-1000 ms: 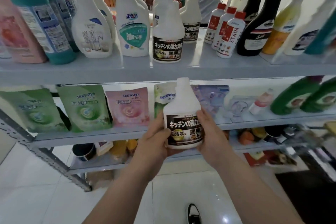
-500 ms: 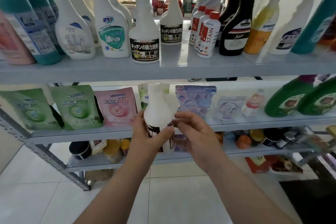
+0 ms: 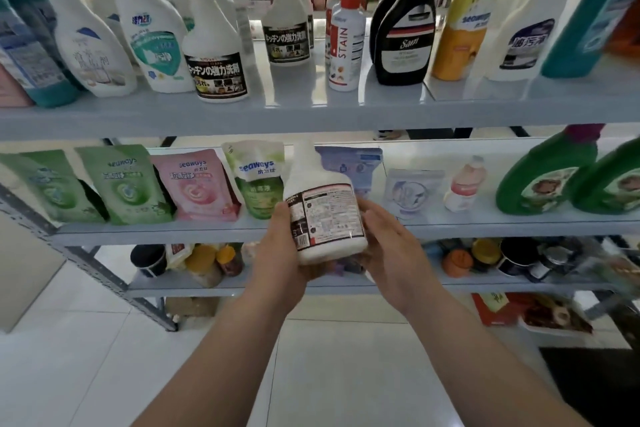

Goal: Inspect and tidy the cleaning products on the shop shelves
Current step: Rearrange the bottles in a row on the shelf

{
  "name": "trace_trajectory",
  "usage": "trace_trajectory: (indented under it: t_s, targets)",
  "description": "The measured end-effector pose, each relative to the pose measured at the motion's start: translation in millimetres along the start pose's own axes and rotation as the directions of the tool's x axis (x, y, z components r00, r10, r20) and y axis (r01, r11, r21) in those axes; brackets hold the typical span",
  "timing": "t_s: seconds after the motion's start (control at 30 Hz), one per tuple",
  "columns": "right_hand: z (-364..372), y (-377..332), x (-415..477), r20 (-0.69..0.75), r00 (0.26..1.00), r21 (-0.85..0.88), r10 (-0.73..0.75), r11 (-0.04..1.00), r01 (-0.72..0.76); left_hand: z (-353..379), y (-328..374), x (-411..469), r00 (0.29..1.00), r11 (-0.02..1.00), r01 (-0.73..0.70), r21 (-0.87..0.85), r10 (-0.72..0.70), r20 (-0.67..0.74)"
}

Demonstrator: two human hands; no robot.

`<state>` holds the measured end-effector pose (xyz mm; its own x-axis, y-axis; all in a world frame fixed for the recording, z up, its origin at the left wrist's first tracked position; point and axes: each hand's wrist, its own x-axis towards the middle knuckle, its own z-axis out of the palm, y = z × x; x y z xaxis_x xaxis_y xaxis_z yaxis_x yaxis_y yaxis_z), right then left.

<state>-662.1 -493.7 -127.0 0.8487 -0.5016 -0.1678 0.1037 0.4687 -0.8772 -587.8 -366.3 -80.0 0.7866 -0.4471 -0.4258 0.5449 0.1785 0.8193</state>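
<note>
I am gripping a white cleaner bottle between my left hand and right hand, fingers clamped on it, reading its back label; its gap on the top shelf above my fingers is waiting.

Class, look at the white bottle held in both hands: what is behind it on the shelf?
Behind the white bottle, a green-and-white Seaways pouch shows at one side and a bluish pouch at the other. The bottle covers their inner edges and whatever stands between them.
</note>
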Motion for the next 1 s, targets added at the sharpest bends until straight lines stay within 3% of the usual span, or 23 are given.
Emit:
trace_trajectory:
  t_s: [0.13, 0.2, 0.3, 0.43, 0.53, 0.63, 0.7, 0.83, 1.0]
  targets:
    - [-19.6, -11.2, -1.2, 0.082, 0.977, 0.007, 0.198, 0.98, -0.199, 24.1, -21.2, -10.0, 0.965, 0.961, 0.26, -0.093, -0.255, 0.059]
    - [-26.5, -9.7, -5.0, 0.141, 0.95, 0.074, 0.279, 0.954, -0.291, 30.2, -34.6, -11.9, 0.945, 0.939, 0.321, -0.122, -0.311, 0.097]
    - [-37.2, -8.2, -6.6, 0.173, 0.947, 0.125, 0.271, 0.948, -0.294, 31.0, -47.7, -8.6, 0.962, 0.961, 0.266, -0.082, -0.258, 0.09]
    - [-44.7, -8.5, 0.0, 0.204, 0.968, 0.07, 0.145, 0.984, -0.162, 23.6, -44.2, -8.1, 0.967, 0.981, 0.188, 0.045, -0.193, 0.165]
    - [-43.5, -11.7, -1.8, 0.215, 0.974, -0.028, 0.067, 0.998, -0.062, 11.8, -39.3, -2.8, 0.971, 0.964, 0.004, 0.265, -0.067, 0.229]
    - [-38.3, -13.7, -3.2, 0.313, 0.949, -0.234, -0.024, 0.967, 0.102, -0.9, -39.7, 6.2, 0.945, 0.867, -0.215, 0.449, 0.069, 0.319]
    - [-34.0, -17.8, -3.3, 0.364, 0.931, -0.258, -0.034, 0.957, 0.135, -8.9, -40.6, 9.0, 0.939, 0.851, -0.281, 0.443, 0.15, 0.309]
    - [-31.7, -29.0, 2.7, 0.348, 0.936, -0.109, -0.05, 0.99, 0.094, -30.8, -37.7, 16.7, 0.924, 0.879, -0.326, 0.35, 0.216, 0.317]
    - [-13.7, -21.9, 11.2, 0.265, 0.963, -0.153, 0.05, 0.988, -0.009, -46.1, -21.2, 20.2, 0.913, 0.986, -0.154, 0.068, 0.116, 0.39]
